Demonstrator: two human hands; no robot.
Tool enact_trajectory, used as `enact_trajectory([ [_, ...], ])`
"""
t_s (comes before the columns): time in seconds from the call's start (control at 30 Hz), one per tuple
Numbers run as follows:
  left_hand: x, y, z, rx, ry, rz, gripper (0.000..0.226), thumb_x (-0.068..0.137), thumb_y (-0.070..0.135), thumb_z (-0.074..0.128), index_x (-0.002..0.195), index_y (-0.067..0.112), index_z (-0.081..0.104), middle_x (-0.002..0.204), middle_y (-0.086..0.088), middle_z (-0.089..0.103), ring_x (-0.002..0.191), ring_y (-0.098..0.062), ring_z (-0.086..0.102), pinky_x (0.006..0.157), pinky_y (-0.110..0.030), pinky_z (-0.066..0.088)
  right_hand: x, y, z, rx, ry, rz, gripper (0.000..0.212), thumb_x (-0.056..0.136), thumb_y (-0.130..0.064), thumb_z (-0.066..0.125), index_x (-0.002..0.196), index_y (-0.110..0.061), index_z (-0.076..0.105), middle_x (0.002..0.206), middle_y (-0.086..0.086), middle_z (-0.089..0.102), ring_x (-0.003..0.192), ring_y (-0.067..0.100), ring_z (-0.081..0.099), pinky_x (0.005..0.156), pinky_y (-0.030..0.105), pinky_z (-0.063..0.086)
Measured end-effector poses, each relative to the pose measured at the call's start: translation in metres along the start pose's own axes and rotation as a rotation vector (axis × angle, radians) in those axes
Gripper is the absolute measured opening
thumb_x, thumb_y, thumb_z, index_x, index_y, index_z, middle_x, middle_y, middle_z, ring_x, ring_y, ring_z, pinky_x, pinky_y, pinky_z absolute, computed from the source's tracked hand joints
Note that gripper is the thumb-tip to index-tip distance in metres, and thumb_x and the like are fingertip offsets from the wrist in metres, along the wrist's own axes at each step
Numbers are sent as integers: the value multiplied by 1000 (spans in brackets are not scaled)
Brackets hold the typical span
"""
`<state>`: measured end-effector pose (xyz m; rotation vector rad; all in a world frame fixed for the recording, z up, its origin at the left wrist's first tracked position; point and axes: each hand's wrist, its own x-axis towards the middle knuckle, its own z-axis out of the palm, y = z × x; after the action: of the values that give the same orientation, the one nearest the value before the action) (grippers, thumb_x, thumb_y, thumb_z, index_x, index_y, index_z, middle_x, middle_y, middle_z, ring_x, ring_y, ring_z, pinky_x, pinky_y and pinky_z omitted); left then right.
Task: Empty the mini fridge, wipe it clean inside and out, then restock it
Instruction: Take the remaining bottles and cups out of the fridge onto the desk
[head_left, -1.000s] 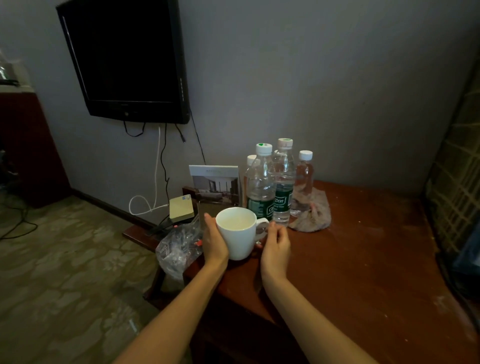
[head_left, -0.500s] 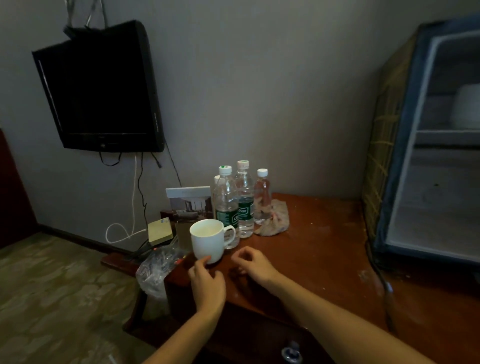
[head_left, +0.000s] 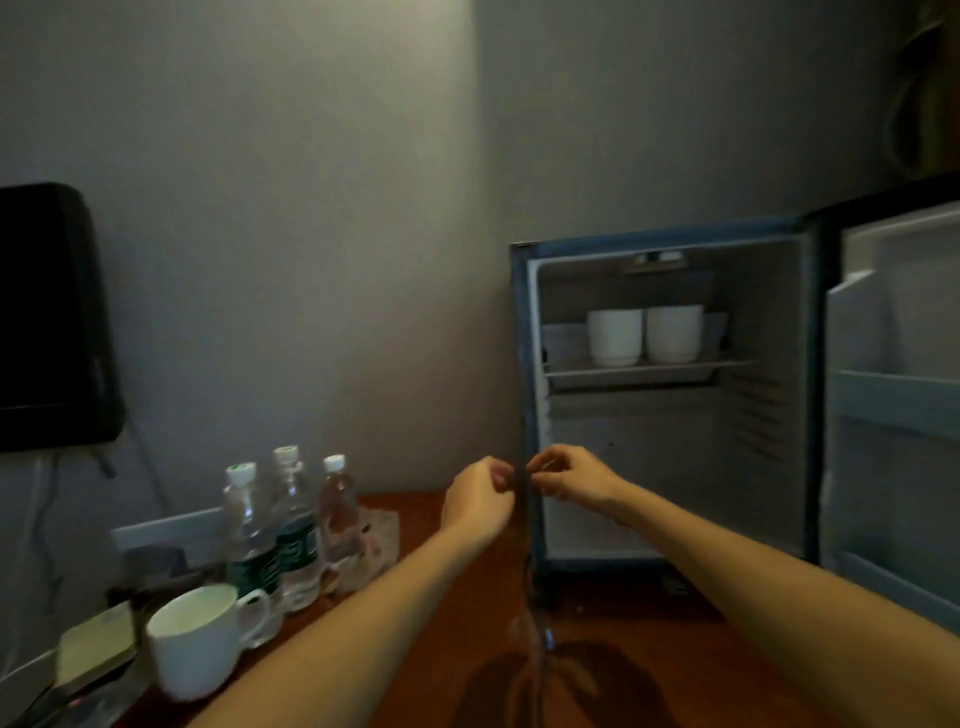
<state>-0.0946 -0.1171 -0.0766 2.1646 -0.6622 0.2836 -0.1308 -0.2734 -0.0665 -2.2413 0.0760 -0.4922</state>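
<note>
Our two bare arms reach forward, hands raised close together

Our left hand (head_left: 480, 496) and right hand (head_left: 569, 475) nearly meet, fingers curled loosely inward, both empty, forearms converging from below

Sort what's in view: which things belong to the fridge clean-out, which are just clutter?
Job:
- mini fridge, door open
- two cups on its shelf
- mug on the table
- water bottles
- cloth behind the bottles
- left hand, right hand, both empty

Clutter:
- television
- yellow pad
</note>
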Motion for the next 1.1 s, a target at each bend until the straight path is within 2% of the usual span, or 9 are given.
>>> enact_trajectory([
  [0.1, 32, 47, 21, -112, -23, 75, 35, 84, 10, 65, 119, 14, 61, 109, -5, 68, 104, -20, 63, 87, -30, 49, 7, 8, -58, 11, 145, 11, 13, 90, -6, 62, 103, -7, 64, 82, 3, 62, 66, 7, 56, 53, 10, 42],
  [0.23, 64, 90, 49, -172, 26, 152, 46, 90, 12, 64, 134, 14, 51, 121, -4, 62, 110, -20, 60, 93, -31, 49, 25, 17, -113, 104, 399, 15, 11, 89, -3, 62, 94, -13, 62, 75, -1, 60, 69, 12, 57, 61, 22, 45],
  [0.37, 86, 121, 79, -277, 95, 191, 57, 91, 14, 64, 142, 13, 40, 135, -4, 52, 122, -19, 52, 102, -32, 44, 52, 24, -138, 209, 633, -5, 10, 92, -5, 59, 100, -11, 60, 94, 5, 61, 92, 21, 58, 80, 29, 45],
  [0.5, 116, 138, 85, -272, 158, 176, 64, 91, 19, 65, 145, 9, 33, 141, -9, 45, 128, -23, 46, 99, -29, 40, 85, 27, -150, 284, 707, 32, 26, 97, -5, 49, 121, -3, 57, 114, 10, 60, 112, 26, 55, 90, 31, 42],
  [0.57, 132, 139, 85, -254, 175, 166, 68, 90, 20, 66, 147, 8, 30, 142, -11, 45, 128, -26, 47, 98, -30, 41, 100, 33, -151, 288, 750, 44, 28, 97, -5, 46, 123, -3, 55, 121, 15, 59, 115, 32, 53, 92, 35, 42],
  [0.67, 157, 140, 90, -276, 145, 203, 74, 87, 23, 69, 148, 13, 28, 143, -10, 46, 127, -27, 48, 97, -30, 41, 116, 39, -147, 301, 782, 73, 26, 99, -7, 42, 122, -5, 53, 119, 16, 58, 108, 32, 54, 86, 33, 42],
  [0.8, 180, 148, 103, -383, 91, 179, 80, 86, 26, 70, 150, 15, 24, 147, -11, 39, 133, -27, 40, 105, -33, 36, 123, 51, -140, 257, 839, 49, 23, 99, -7, 42, 118, -6, 56, 114, 11, 60, 93, 16, 49, 77, 23, 38],
  [0.93, 202, 160, 113, -503, 77, 72, 85, 83, 28, 73, 149, 11, 22, 149, -11, 36, 133, -29, 40, 107, -36, 37, 124, 62, -132, 232, 890, -28, 27, 94, 3, 43, 114, -6, 59, 113, 10, 62, 96, 14, 51, 82, 21, 39],
  [1.1, 220, 163, 121, -589, 75, 79, 92, 76, 28, 80, 146, 8, 24, 148, -12, 37, 133, -28, 39, 107, -35, 36, 129, 72, -124, 232, 912, -82, 33, 93, 7, 42, 116, -10, 59, 117, 7, 61, 103, 14, 54, 88, 21, 39],
])
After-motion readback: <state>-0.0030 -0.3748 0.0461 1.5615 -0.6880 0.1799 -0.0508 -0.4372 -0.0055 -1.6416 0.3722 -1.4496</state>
